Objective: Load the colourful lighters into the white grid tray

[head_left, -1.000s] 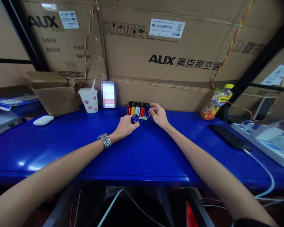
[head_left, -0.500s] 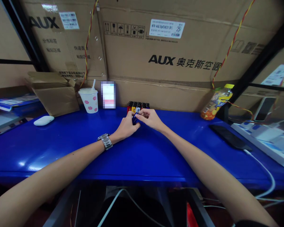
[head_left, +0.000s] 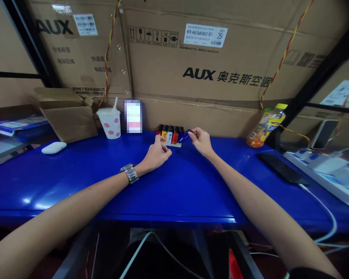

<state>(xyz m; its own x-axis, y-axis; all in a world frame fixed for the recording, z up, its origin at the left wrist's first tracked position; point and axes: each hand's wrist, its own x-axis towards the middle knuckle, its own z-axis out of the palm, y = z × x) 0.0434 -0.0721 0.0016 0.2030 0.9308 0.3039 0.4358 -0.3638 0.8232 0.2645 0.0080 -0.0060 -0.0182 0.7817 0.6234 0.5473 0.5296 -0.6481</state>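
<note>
**One blue lighter in the right hand, beside a packed tray of lighters**

At far left, one white case (head_left: 54,148) lies on the blue table (head_left: 174,193), in front of one brown paper bag (head_left: 69,122). Next comes one white cup (head_left: 109,124) with red flower prints and one straw (head_left: 115,102), then one upright lit screen (head_left: 133,117), its content blurred out.

One metal watch (head_left: 129,173) circles the left wrist. The left hand (head_left: 157,153) holds nothing visible, thumb and forefinger parted; its fingertips reach the left front of the tray, though contact cannot be told.

The pale tray (head_left: 174,145) holds lighters in rows. Five colours show along the front: red, yellow, white, orange-red and dark blue. The ones behind are too small to count.

One blue lighter (head_left: 185,136) tilts at the tray's right end, between the two hands and much closer to the right. The right hand (head_left: 200,140) pinches its upper end, thumb against fingers; whether its lower end touches the tray is unclear.

Further right lean one yellow-capped bottle (head_left: 266,126) and, nearer the front, lies one black phone (head_left: 282,168) with one white cable (head_left: 322,207) plugged in. One white power strip (head_left: 325,176) sits at the far right.
</note>
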